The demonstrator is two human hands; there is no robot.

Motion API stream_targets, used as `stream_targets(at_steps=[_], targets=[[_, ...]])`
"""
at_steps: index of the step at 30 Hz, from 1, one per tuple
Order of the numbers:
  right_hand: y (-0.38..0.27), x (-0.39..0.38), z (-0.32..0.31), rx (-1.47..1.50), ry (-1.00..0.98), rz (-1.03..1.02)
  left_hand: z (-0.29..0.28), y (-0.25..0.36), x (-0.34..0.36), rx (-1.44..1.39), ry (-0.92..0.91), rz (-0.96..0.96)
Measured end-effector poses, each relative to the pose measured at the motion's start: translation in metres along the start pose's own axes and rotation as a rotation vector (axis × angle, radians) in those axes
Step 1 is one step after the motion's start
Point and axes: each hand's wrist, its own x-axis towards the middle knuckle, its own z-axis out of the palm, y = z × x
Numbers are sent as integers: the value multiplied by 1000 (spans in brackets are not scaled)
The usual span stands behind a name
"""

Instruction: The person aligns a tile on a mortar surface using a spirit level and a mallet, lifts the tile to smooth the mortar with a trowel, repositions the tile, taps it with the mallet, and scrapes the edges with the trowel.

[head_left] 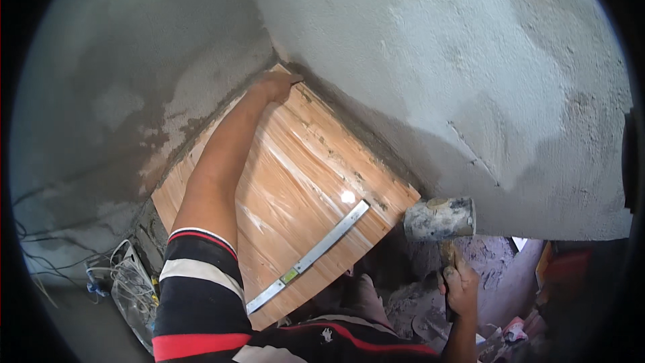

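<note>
There's one panel [302,161], one level [309,256] — and one mallet [440,220].

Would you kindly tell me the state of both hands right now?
Left hand: on the far corner of the wood-patterned panel; whether open or closed cannot be told.
Right hand: closed, holding the mallet by its handle.

A smooth, glossy face patterned like wood grain is presented by the panel [302,168]; light is mirrored in it as a bright spot, and its surface is marred by rough, grey, mortar-like smears. The spirit level [329,238] is apparently made of metal, with a silvery sheen. The mallet head [440,219] is coated in matt, crusty residue. The right wall [470,47] and left wall [121,60] are finished in matt, grainy, cement-like render. The sleeve [195,308] is made of matt cloth.
</note>
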Motion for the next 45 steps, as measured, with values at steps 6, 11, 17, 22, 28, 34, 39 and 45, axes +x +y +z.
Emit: stream_targets(at_steps=[6, 11, 17, 22, 28, 34, 39, 45], targets=[[8, 3, 3, 176, 19, -29, 34, 26, -49, -59, 309, -69], [1, 13, 17, 227, 19, -32, 71, 10, -136, -61, 314, -65], [-12, 10, 31, 412, 46, -103, 95, 6, -258, -524, 689, 3], [-24, 4, 67, 554, -134, -191, 67, 40, -426, -834, 574, -69], [-72, -74, 137, 576, -248, -277, 62, 87, -618, -986, 499, 181], [-112, -171, 259, 524, -529, -149, 161, 87, -781, -1182, 559, 61], [-145, -285, 387, 388, -748, -42, 251, 87, -931, -1331, 526, -390], [-171, -384, 554, 169, -1090, 70, 348, 101, -1102, -1354, 561, -1066]])
